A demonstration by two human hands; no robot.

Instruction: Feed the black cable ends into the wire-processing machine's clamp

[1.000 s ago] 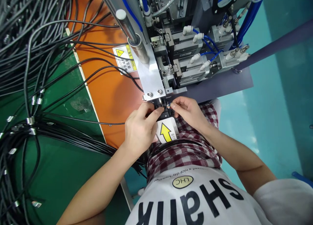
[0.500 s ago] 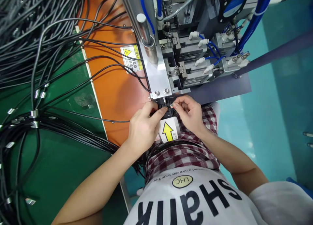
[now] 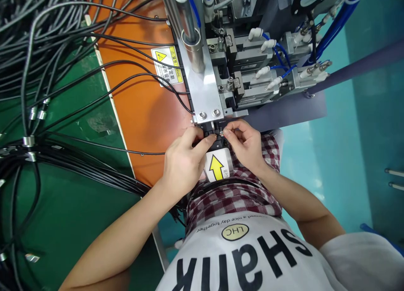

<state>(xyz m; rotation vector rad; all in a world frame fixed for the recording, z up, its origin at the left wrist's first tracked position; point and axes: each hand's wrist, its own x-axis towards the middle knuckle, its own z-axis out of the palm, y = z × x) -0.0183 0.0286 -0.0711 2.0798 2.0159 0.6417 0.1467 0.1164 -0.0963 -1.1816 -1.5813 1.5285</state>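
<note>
My left hand (image 3: 183, 158) is closed over a black fixture (image 3: 217, 143) at the front of the machine, thumb tip and fingers pressed down there. A black cable (image 3: 139, 152) runs from the left under this hand, and its end seems to be between my fingers. My right hand (image 3: 244, 143) pinches tiny thin wire ends (image 3: 221, 133) between thumb and index finger, just right of my left thumb. The fingertips of both hands are almost touching. Detail of the wire ends is too small to make out.
A metal plate with a post (image 3: 203, 93) stands just beyond my hands. Pneumatic cylinders (image 3: 255, 89) with blue hoses are at right. Black cable bundles (image 3: 78, 169) lie across the green mat (image 3: 85, 232). A yellow arrow label (image 3: 217, 166) sits nearest my body.
The camera view has shifted slightly, so machine and cables appear displaced. Both hands keep almost the same pose at the fixture, the right still pinching the wire ends.
</note>
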